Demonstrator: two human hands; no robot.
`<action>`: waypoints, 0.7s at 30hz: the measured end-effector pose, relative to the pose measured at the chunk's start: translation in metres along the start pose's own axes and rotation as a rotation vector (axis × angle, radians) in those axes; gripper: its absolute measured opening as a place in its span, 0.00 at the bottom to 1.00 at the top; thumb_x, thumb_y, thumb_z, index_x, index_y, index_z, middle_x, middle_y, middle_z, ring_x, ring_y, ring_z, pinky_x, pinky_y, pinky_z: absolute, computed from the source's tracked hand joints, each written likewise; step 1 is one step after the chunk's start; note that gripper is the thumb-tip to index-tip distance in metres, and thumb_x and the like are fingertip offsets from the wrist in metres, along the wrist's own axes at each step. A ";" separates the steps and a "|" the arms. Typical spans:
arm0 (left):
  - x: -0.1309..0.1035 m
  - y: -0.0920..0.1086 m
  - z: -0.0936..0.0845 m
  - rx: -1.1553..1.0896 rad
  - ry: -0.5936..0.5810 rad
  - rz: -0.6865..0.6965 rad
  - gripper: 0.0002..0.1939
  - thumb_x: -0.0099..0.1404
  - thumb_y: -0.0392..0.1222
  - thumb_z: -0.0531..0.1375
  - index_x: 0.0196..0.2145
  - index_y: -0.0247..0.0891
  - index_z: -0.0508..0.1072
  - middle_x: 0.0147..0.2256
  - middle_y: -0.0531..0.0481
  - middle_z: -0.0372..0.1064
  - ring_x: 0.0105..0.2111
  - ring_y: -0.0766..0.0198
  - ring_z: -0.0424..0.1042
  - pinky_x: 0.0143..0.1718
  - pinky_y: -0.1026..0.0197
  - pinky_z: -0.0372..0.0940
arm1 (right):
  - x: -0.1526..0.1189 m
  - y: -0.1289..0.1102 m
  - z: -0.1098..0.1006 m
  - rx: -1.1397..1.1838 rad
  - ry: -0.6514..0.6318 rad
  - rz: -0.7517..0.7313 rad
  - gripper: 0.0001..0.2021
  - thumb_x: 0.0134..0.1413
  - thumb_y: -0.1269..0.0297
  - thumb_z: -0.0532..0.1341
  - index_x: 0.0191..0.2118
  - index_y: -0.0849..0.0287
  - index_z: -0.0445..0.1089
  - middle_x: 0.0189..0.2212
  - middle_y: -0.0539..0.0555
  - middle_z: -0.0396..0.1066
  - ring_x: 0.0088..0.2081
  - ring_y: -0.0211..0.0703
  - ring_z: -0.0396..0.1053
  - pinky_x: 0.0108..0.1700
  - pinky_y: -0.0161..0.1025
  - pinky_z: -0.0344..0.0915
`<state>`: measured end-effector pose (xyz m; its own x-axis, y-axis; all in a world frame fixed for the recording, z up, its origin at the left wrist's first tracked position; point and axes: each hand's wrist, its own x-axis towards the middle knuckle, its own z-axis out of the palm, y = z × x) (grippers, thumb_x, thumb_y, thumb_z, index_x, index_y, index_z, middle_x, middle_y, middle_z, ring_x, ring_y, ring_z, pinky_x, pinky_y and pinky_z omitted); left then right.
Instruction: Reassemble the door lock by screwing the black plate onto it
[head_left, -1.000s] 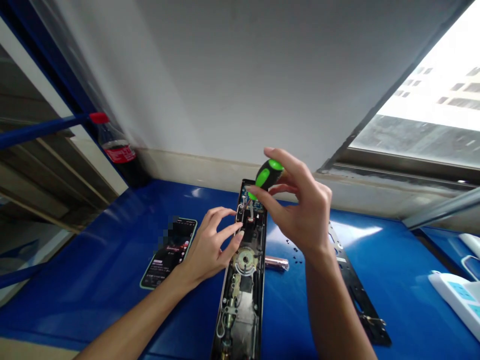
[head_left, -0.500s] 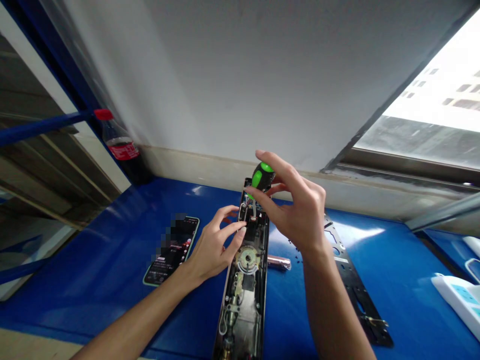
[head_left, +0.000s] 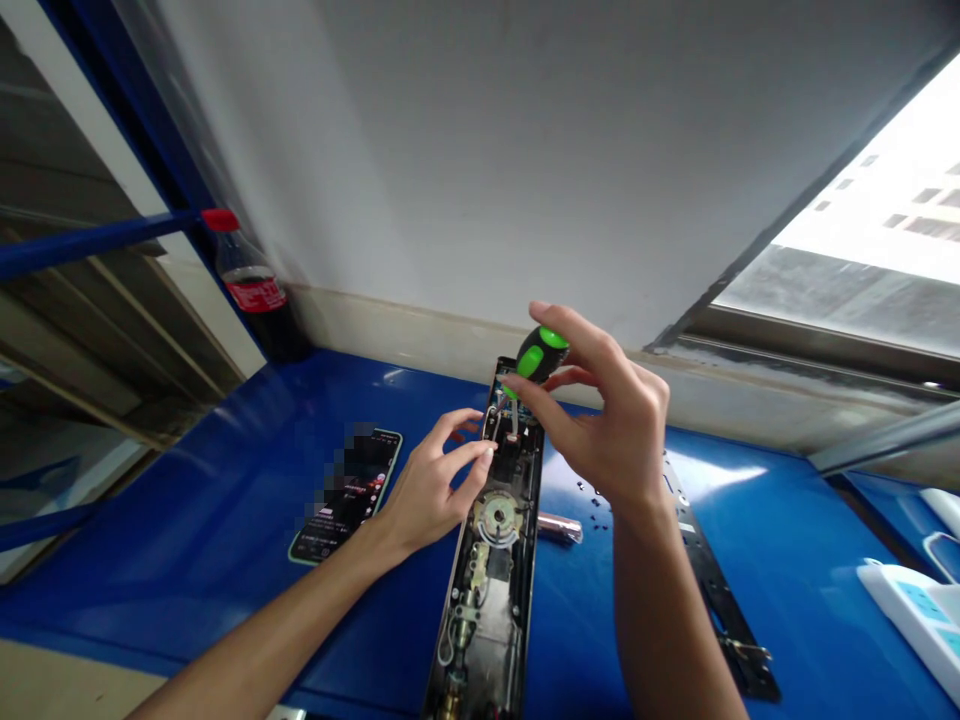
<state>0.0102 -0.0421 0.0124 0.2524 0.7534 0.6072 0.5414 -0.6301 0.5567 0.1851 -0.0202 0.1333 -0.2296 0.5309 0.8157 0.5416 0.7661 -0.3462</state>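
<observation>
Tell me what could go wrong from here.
The tilted screwdriver in the right hand might slip and jab the left hand, whose fingers are close to its tip.

The small dark pieces lie loose near the right forearm, so a sweep could scatter them.

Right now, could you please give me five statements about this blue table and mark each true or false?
1. The right hand holds a green-and-black screwdriver. True.
2. The phone lies face down. False: its lit screen faces up.
3. The left hand is at the left edge of the long open housing. True.
4. The shiny cylinder lies to the left of the housing. False: it lies to the right.
5. The bottle has a red cap. True.
</observation>
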 end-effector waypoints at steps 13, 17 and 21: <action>0.007 0.003 -0.008 0.036 0.259 0.011 0.04 0.68 0.39 0.64 0.40 0.38 0.79 0.39 0.47 0.74 0.40 0.61 0.72 0.44 0.56 0.71 | 0.002 -0.020 -0.013 0.177 0.122 0.024 0.29 0.52 0.71 0.70 0.58 0.43 0.68 0.53 0.49 0.75 0.38 0.43 0.77 0.35 0.43 0.81; 0.007 -0.001 -0.006 0.000 0.259 0.020 0.04 0.69 0.37 0.63 0.40 0.39 0.80 0.38 0.47 0.74 0.40 0.61 0.72 0.43 0.56 0.71 | 0.003 -0.021 -0.012 0.195 0.134 0.046 0.28 0.51 0.72 0.70 0.57 0.41 0.69 0.52 0.48 0.74 0.38 0.43 0.78 0.34 0.42 0.81; 0.008 -0.002 -0.007 -0.024 0.266 0.033 0.07 0.69 0.36 0.63 0.44 0.38 0.80 0.39 0.47 0.75 0.40 0.61 0.73 0.43 0.56 0.72 | 0.005 -0.020 -0.014 0.179 0.160 0.062 0.27 0.52 0.70 0.70 0.56 0.43 0.69 0.49 0.49 0.75 0.39 0.44 0.79 0.35 0.42 0.82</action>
<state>0.0058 -0.0365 0.0202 0.0486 0.6583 0.7512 0.5167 -0.6602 0.5451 0.1843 -0.0382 0.1508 -0.0615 0.5256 0.8485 0.3956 0.7933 -0.4628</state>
